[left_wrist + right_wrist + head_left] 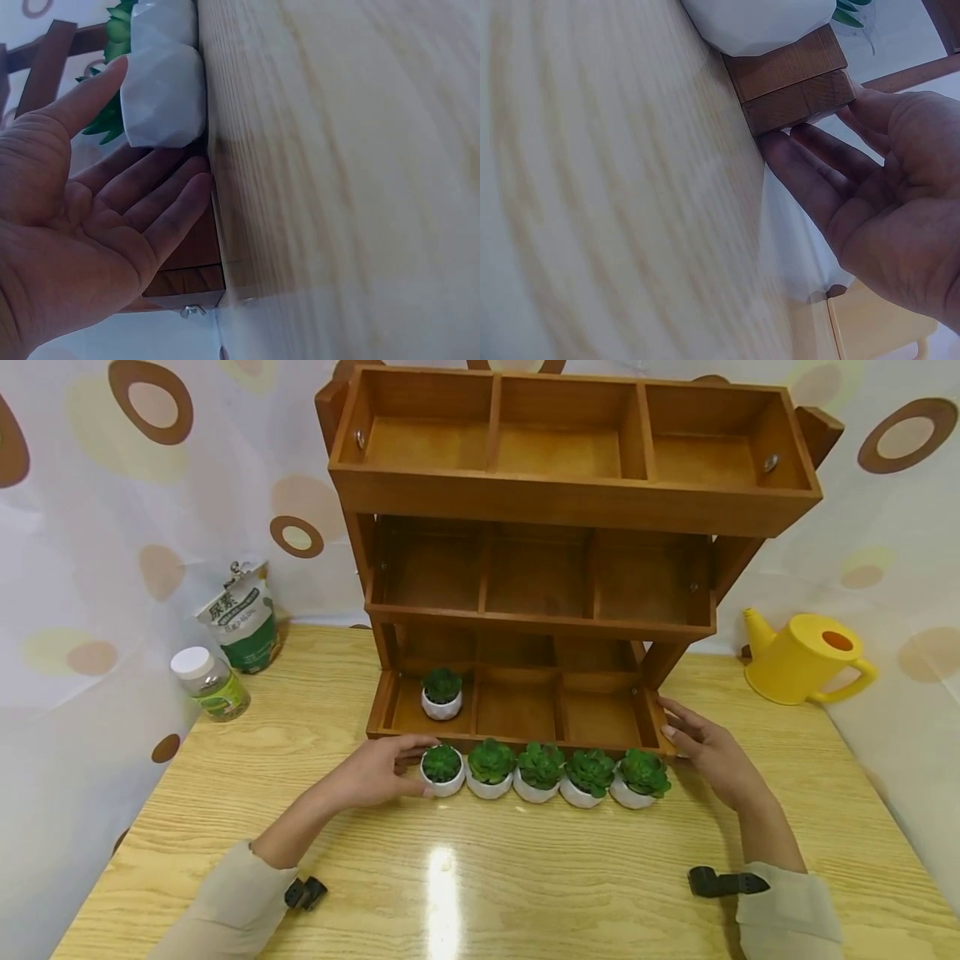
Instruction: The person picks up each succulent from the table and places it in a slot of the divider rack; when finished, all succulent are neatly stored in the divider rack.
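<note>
Green and white pouch (243, 618) at the back left, with Chinese characters on the label, too small to read surely. Beside it a bottle (208, 682) with white cap and green label, text not readable.

Left hand (372, 770) flat and relaxed on the table (480, 877), fingers nearly straight, clamped on nothing. First pot (442, 769) of the row just at the fingertips; in the left wrist view the thumb (90, 97) alongside the white pot (165, 94), fingers (161, 206) below it, touching or not could not be told. Four more pots (562, 773) in line to the right, side by side, each with a green succulent.

Right hand (708, 747) also with fingers spread and straight, laid against the right front corner of the wooden shelf (570, 493); in the right wrist view fingertips (795, 157) touching the corner block (799, 82). Last pot (637, 778) just beside this hand.

One pot (442, 692) already inside the left compartment of the lowest tier. Row of pots close along the front edge of that tier. Wide bare table in front of the row, toward the near edge. Yellow watering can (806, 658) at the right, well apart from the shelf.
</note>
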The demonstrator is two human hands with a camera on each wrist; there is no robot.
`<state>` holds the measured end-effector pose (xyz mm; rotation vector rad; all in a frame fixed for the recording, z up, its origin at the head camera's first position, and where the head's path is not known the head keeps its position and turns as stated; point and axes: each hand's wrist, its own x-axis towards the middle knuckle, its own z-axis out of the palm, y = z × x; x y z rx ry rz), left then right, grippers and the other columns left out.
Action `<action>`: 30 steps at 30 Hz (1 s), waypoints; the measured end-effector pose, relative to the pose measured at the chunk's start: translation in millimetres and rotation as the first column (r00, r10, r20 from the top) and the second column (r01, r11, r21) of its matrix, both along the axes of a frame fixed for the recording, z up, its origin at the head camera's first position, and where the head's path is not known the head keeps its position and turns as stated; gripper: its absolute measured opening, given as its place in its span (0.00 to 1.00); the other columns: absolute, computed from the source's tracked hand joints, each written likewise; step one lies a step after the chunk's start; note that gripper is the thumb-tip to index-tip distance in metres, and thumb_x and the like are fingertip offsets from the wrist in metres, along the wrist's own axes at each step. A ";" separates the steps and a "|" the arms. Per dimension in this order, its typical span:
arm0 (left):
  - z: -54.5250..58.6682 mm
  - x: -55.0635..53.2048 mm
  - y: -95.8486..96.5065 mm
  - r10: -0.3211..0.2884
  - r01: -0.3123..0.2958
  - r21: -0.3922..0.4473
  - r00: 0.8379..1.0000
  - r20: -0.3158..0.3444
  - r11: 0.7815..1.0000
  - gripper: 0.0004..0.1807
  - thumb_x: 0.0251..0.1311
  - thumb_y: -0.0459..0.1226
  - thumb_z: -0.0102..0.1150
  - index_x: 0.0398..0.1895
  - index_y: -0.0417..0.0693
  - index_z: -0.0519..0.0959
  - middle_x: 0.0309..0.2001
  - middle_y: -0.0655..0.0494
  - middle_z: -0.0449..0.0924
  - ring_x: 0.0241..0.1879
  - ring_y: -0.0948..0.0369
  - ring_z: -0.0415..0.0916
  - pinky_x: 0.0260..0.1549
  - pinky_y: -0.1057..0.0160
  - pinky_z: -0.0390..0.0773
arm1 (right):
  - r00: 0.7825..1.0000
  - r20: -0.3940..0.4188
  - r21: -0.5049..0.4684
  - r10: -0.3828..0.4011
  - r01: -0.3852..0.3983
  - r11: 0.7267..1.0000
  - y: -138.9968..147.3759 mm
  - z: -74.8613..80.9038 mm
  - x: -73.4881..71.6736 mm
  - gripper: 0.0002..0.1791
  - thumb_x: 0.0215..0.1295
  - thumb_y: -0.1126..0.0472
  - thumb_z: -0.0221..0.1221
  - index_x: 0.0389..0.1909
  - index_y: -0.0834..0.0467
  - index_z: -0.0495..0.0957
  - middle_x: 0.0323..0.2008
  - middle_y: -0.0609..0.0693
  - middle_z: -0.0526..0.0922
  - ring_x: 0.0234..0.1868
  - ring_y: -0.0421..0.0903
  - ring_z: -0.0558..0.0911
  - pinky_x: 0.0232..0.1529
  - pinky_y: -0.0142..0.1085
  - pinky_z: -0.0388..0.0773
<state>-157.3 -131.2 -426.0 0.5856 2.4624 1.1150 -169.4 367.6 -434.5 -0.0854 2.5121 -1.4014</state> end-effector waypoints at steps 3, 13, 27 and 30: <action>-1.2 -0.8 1.9 0.000 0.000 -0.010 1.000 -0.001 1.000 0.37 0.55 0.47 0.75 0.69 0.52 0.73 0.65 0.51 0.79 0.66 0.51 0.76 0.63 0.48 0.76 | 1.000 -0.003 0.002 0.003 -0.003 1.000 -0.5 -0.3 -0.5 0.35 0.81 0.45 0.45 0.82 0.45 0.47 0.78 0.66 0.55 0.75 0.67 0.63 0.54 0.40 0.84; -3.1 -3.2 5.8 -0.016 0.015 -0.047 1.000 -0.017 0.999 0.36 0.54 0.48 0.76 0.67 0.55 0.75 0.65 0.53 0.79 0.65 0.52 0.76 0.63 0.48 0.76 | 1.000 0.003 0.004 0.005 -0.005 1.000 -0.3 -1.2 -2.0 0.34 0.81 0.45 0.44 0.82 0.45 0.47 0.78 0.65 0.55 0.74 0.66 0.64 0.56 0.44 0.83; -1.2 -1.3 9.7 -0.030 0.026 -0.071 0.998 -0.057 0.997 0.35 0.53 0.47 0.77 0.66 0.54 0.76 0.61 0.55 0.81 0.61 0.54 0.79 0.60 0.50 0.78 | 1.000 0.007 -0.007 0.008 -0.008 1.000 2.3 -3.5 -1.7 0.34 0.81 0.45 0.44 0.82 0.44 0.46 0.79 0.65 0.54 0.75 0.66 0.62 0.57 0.47 0.82; -0.4 -0.3 9.3 -0.025 0.021 -0.069 0.998 -0.060 0.997 0.35 0.53 0.48 0.77 0.65 0.55 0.76 0.61 0.55 0.81 0.60 0.55 0.79 0.59 0.50 0.79 | 1.000 0.000 -0.009 0.010 -0.010 1.000 2.1 -3.2 -1.7 0.34 0.81 0.45 0.44 0.82 0.44 0.46 0.79 0.65 0.54 0.75 0.66 0.63 0.56 0.46 0.83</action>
